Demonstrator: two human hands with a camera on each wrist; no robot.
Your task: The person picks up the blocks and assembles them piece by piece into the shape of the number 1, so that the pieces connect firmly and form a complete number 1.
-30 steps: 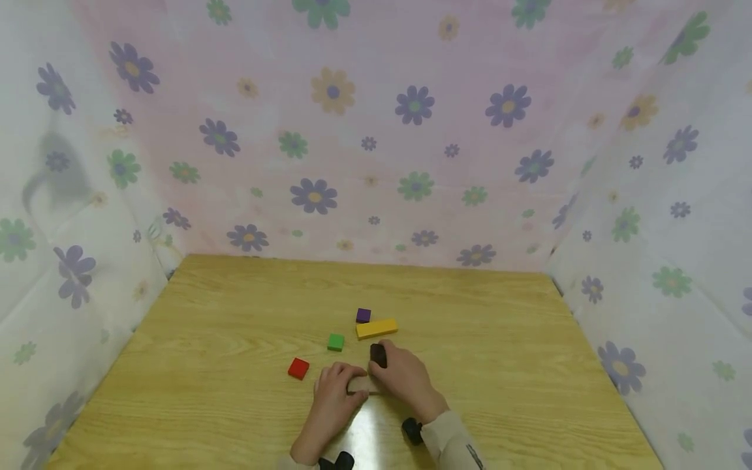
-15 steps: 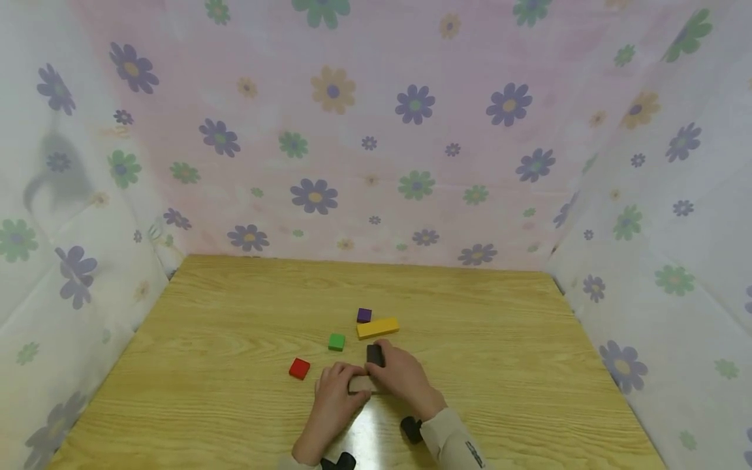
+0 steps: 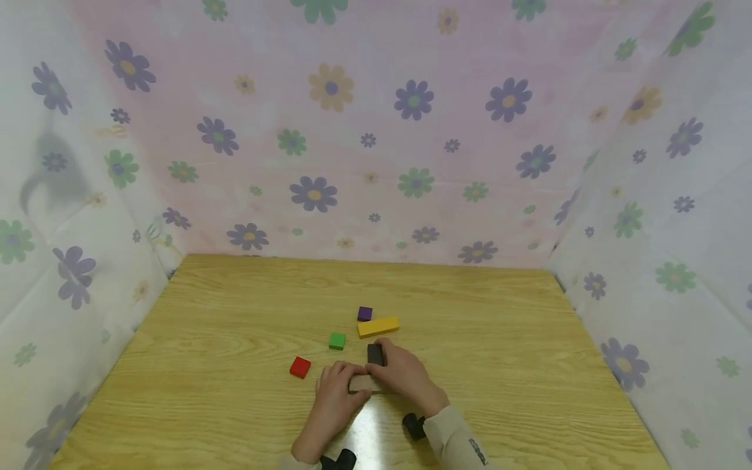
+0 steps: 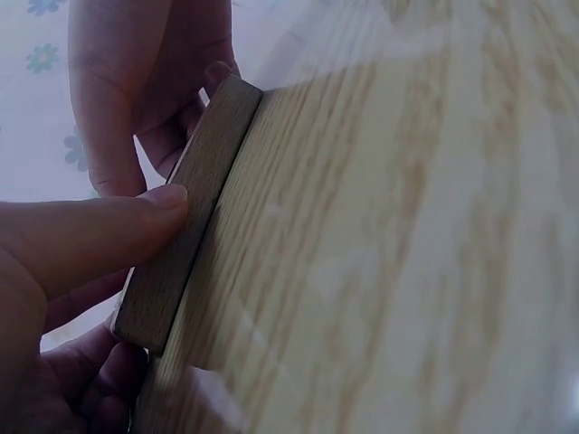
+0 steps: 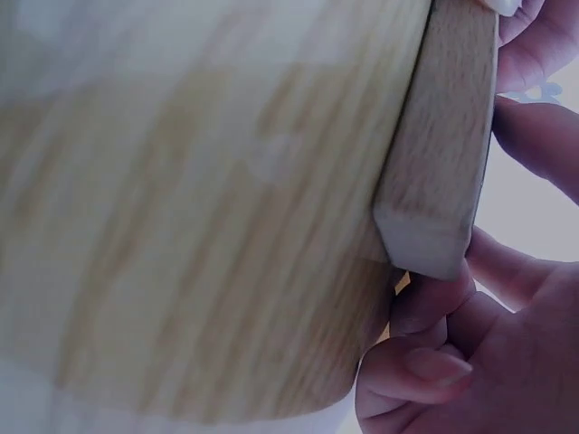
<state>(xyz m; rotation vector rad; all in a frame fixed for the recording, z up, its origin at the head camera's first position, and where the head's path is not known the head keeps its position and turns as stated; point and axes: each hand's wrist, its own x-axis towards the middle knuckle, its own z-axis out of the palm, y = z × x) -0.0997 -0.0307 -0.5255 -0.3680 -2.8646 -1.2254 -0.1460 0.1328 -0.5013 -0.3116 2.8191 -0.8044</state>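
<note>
We see the left hand pinching the beige block between its fingers, long axis nine to three o'clock. At one o'clock from that block, our right fingers pinch the dark block, aligned roughly twelve to six; we cannot tell whether the blocks touch. Beyond, the yellow block sits at twelve; the table stretches towards three.

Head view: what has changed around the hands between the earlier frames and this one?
The dark block has shifted slightly left and now sits straighter, with the right hand holding it throughout. Nothing was visibly let go. The left hand stays on the pale block; the red block, green block, yellow block and purple block lie as before.
</note>
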